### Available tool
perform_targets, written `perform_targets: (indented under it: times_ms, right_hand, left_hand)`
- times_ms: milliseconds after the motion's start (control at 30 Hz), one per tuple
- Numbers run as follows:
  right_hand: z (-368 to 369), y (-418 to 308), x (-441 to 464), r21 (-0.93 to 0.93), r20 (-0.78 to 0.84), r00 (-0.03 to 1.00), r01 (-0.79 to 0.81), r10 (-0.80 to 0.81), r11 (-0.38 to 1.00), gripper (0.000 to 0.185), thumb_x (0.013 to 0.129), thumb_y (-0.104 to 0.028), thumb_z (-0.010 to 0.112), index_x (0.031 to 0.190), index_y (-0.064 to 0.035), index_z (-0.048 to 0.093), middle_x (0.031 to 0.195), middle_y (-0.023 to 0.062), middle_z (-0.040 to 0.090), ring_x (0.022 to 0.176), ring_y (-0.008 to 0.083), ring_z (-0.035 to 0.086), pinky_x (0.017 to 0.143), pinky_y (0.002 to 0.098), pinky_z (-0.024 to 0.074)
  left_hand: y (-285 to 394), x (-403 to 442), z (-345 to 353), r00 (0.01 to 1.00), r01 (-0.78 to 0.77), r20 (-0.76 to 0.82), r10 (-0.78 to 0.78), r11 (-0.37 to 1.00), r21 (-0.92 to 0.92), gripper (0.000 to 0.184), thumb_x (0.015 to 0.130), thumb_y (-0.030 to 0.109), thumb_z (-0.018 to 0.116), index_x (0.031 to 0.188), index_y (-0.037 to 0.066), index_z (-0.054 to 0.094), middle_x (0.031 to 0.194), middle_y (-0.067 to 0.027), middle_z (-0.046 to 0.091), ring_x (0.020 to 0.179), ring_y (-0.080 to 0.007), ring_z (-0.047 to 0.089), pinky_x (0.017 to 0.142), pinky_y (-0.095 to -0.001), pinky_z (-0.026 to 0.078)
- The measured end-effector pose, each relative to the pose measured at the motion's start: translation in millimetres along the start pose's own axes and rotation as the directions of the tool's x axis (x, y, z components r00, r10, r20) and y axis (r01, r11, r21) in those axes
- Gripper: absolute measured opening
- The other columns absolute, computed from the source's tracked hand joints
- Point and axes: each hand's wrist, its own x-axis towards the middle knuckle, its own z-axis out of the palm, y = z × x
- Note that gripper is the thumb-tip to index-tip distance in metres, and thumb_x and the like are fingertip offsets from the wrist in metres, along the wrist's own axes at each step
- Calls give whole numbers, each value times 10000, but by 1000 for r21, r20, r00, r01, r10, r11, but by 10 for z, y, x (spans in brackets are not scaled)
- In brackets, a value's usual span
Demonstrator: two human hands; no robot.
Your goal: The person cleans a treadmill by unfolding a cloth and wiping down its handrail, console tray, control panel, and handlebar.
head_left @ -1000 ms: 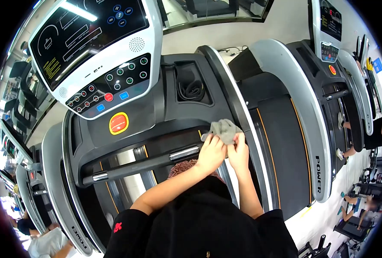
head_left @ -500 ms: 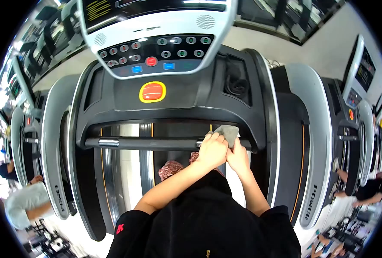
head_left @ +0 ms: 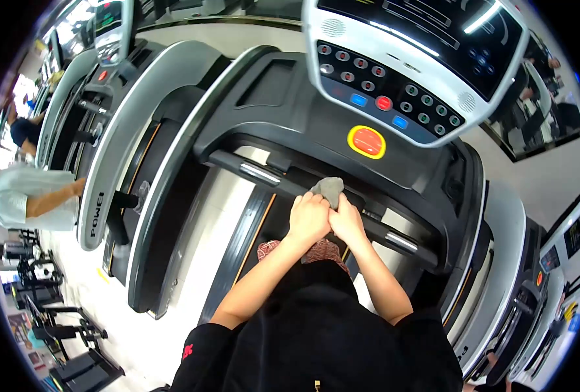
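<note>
A grey cloth is bunched over the middle of the treadmill's black handlebar. My left hand is closed on its left side, fingers curled over the bar. Close against it, my right hand grips the cloth from the right, thumb near my left hand. The part of the cloth under my fingers is hidden. Beyond the bar sit the red stop button with its yellow rim and the button panel below the screen.
Other treadmills stand on both sides, including a grey side rail at left. A person in a light shirt is at far left. Exercise machines stand at lower left. My patterned shoes or trouser legs show below the bar.
Both my hands and the cloth have slid along the handlebar from its right end to its middle. My view has turned left, so the treadmill now looks tilted.
</note>
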Motion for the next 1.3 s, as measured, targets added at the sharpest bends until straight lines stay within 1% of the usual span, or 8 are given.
perform_targets:
  times_ms: [400, 467, 667, 833, 933, 1067, 1200, 1300]
  right_hand:
    - [1661, -1362, 726, -69, 103, 985, 145, -137, 987, 378, 788, -293, 531, 1072, -45, 505, 958, 258, 626, 918, 420, 599, 789, 474, 470]
    - [1971, -1522, 686, -32, 102, 916, 392, -388, 919, 227, 790, -204, 576, 922, -30, 514, 651, 147, 592, 561, 235, 588, 566, 355, 458]
    - [2802, -2271, -58, 228, 311, 720, 577, -620, 784, 162, 812, -155, 579, 906, -51, 497, 714, 135, 604, 690, 334, 603, 614, 410, 466]
    - [3251, -2631, -524, 132, 349, 414, 867, -841, 481, 160, 775, -163, 585, 895, -67, 541, 843, 91, 617, 743, 287, 613, 607, 397, 478]
    - [3496, -2749, -652, 77, 347, 202, 967, -916, 243, 122, 757, -180, 583, 804, -81, 532, 759, 77, 574, 690, 274, 591, 544, 403, 466]
    - [3716, -2846, -722, 115, 402, 22, 991, -916, 74, 122, 749, -181, 587, 768, -80, 521, 734, 76, 559, 652, 279, 572, 522, 401, 458]
    - [3705, -2893, -600, 50, 481, 2, 998, -877, 30, 106, 759, -167, 596, 749, -90, 524, 716, 63, 558, 665, 261, 578, 548, 384, 451]
    - [3626, -2942, -412, 8, 488, 23, 999, -873, 31, 105, 780, -174, 584, 754, -86, 533, 730, 85, 572, 670, 284, 585, 560, 399, 459]
  left_hand:
    - [-1871, -291, -721, 946, 276, -196, -260, 959, 61, 141, 685, 152, 567, 709, 28, 629, 788, -132, 620, 811, -306, 587, 759, -404, 459]
    - [-2078, -513, -1002, 884, 441, -216, -416, 893, 86, 166, 675, 174, 592, 722, 23, 644, 787, -130, 623, 838, -289, 586, 766, -402, 446]
    - [-2523, -1608, -2034, 688, 639, -447, -572, 769, 1, 70, 620, 23, 547, 682, 13, 577, 733, -162, 583, 753, -350, 545, 692, -440, 439]
    - [-2661, -2417, -2160, 315, 846, -583, -749, 500, -185, 87, 621, -9, 525, 695, 18, 561, 726, -151, 557, 762, -353, 528, 691, -442, 428]
    - [-2623, -2671, -2107, 118, 900, -662, -741, 362, -244, 106, 627, 2, 542, 726, 31, 563, 752, -138, 559, 760, -343, 531, 686, -444, 428]
    - [-2512, -2710, -2024, 128, 964, -699, -704, 255, -81, 138, 671, 71, 568, 804, 36, 549, 806, -134, 538, 759, -329, 529, 647, -436, 430]
    - [-2556, -2536, -1894, 63, 978, -730, -681, 187, -90, 129, 703, 122, 570, 803, 46, 540, 813, -115, 521, 779, -302, 515, 656, -415, 415]
    - [-2656, -2346, -1886, 122, 982, -709, -695, 189, -16, 167, 725, 218, 582, 774, 65, 538, 811, -98, 520, 786, -289, 503, 668, -398, 391]
